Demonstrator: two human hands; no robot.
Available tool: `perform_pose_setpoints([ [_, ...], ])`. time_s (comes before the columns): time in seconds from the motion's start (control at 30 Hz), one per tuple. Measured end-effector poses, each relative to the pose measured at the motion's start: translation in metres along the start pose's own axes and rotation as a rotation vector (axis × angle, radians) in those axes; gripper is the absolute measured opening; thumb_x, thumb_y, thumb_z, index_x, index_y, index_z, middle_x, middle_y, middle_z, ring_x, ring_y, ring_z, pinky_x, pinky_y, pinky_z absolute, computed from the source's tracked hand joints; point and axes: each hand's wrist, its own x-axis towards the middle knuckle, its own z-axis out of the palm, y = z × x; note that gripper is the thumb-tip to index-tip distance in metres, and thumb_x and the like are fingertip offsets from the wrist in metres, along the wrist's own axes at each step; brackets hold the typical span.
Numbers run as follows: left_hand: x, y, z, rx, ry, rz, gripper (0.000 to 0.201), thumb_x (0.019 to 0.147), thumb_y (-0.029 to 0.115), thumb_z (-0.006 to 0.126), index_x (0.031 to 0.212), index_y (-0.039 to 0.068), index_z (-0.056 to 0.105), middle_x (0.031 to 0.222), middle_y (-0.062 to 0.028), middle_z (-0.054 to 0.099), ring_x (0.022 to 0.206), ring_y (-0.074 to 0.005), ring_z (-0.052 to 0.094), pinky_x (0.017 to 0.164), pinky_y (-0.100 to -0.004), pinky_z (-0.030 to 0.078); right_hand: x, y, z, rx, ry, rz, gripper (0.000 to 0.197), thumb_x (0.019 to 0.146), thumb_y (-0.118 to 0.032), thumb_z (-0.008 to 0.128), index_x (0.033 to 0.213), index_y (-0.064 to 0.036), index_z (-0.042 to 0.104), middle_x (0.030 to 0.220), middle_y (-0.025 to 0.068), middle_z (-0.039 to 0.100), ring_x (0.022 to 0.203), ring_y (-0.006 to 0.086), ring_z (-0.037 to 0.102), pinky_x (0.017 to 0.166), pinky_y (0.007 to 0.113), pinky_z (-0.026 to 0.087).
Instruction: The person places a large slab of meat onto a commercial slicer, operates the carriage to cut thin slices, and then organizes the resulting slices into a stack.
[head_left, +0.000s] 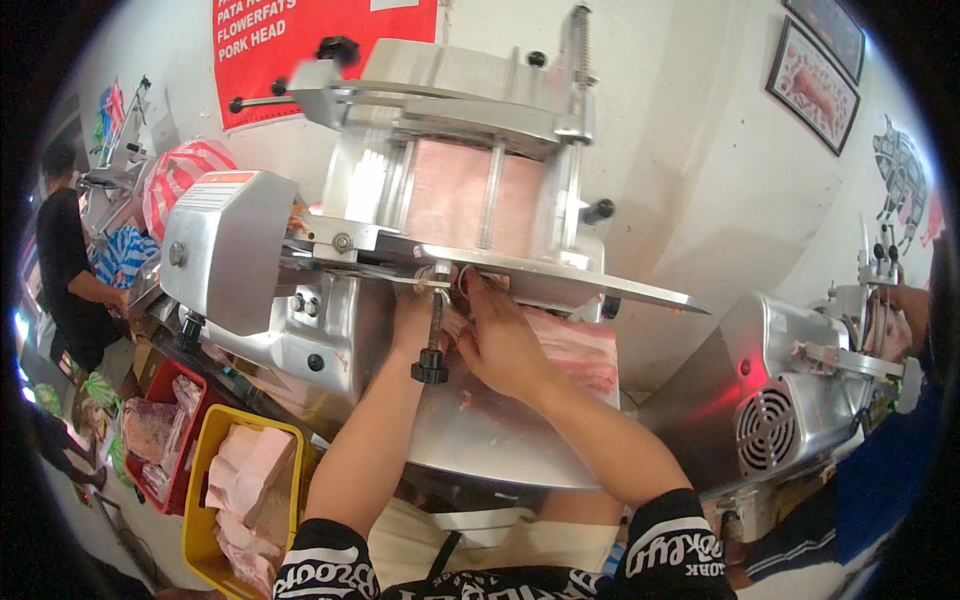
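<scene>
A metal meat slicer (230,240) stands before me, a pale pink slab of pork (450,195) pressed in its carriage under metal rods. Beneath the long blade edge, both my hands work close together above the steel receiving tray (470,430). My right hand (500,335) has its fingers bent around what looks like a thin pork slice (455,326). My left hand (408,315) is beside it, its fingers mostly hidden behind the black-knobbed adjusting screw (430,365) and the blade. Layered pork slices (575,350) with pink and white streaks lie on the tray beyond my right wrist.
Lower left are a yellow crate (200,500) of pale pork pieces and a red crate (190,385) of meat. Another slicer (740,390) stands at the right, with a person's arm beside it. A person in black (65,260) is at far left near striped plastic bags (185,175).
</scene>
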Motion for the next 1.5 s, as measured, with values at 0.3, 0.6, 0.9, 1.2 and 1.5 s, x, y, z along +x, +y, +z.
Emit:
perform_pose_setpoints([
  [0.3, 0.008, -0.011, -0.021, 0.31, -0.003, 0.136, 0.025, 0.099, 0.026, 0.061, 0.116, 0.009, 0.063, 0.109, -0.0054, 0.068, 0.098, -0.0197, 0.064, 0.085, -0.0345, 0.052, -0.008, -0.003, 0.0, -0.111, -0.007, -0.037, 0.037, 0.085, -0.01, 0.059, 0.121, -0.0007, 0.059, 0.12, 0.0224, 0.06, 0.111, 0.038, 0.059, 0.108, 0.049, 0.04],
  [0.6, -0.013, 0.008, 0.016, -0.008, 0.187, -0.065, 0.02, 0.09, 0.023, 0.074, 0.104, 0.012, 0.067, 0.076, 0.0008, 0.059, 0.063, -0.011, 0.054, 0.056, -0.0252, 0.048, -0.023, -0.008, -0.017, -0.32, -0.162, -0.001, 0.018, 0.083, -0.015, 0.062, 0.097, -0.0041, 0.066, 0.094, 0.0159, 0.068, 0.093, 0.0341, 0.065, 0.098, 0.048, 0.044],
  [0.9, 0.0, -0.005, -0.003, -0.129, 0.099, -0.012, 0.025, 0.096, 0.023, 0.063, 0.116, 0.008, 0.062, 0.101, -0.0047, 0.065, 0.094, -0.0178, 0.06, 0.084, -0.0324, 0.051, -0.009, 0.004, -0.009, -0.031, -0.002, 0.079, 0.064, 0.084, -0.013, 0.064, 0.139, 0.008, 0.04, 0.127, 0.0325, 0.053, 0.118, 0.0466, 0.054, 0.104, 0.05, 0.042],
  [1.2, -0.004, 0.002, 0.003, -0.076, -0.009, -0.003, 0.027, 0.098, 0.019, 0.057, 0.12, 0.005, 0.06, 0.119, -0.0099, 0.065, 0.111, -0.0236, 0.061, 0.098, -0.0384, 0.048, -0.004, 0.002, -0.002, -0.039, -0.027, 0.031, 0.08, 0.082, -0.016, 0.065, 0.145, 0.0156, 0.027, 0.137, 0.0358, 0.045, 0.132, 0.0481, 0.043, 0.116, 0.051, 0.032],
  [1.5, -0.001, 0.0, -0.004, -0.155, 0.002, -0.012, 0.025, 0.102, 0.019, 0.053, 0.12, 0.004, 0.061, 0.116, -0.0085, 0.067, 0.109, -0.0225, 0.062, 0.096, -0.0359, 0.049, -0.022, -0.015, -0.001, -0.34, -0.128, 0.002, 0.086, 0.077, -0.027, 0.072, 0.147, 0.0066, 0.033, 0.133, 0.0286, 0.052, 0.125, 0.0415, 0.052, 0.112, 0.051, 0.035],
])
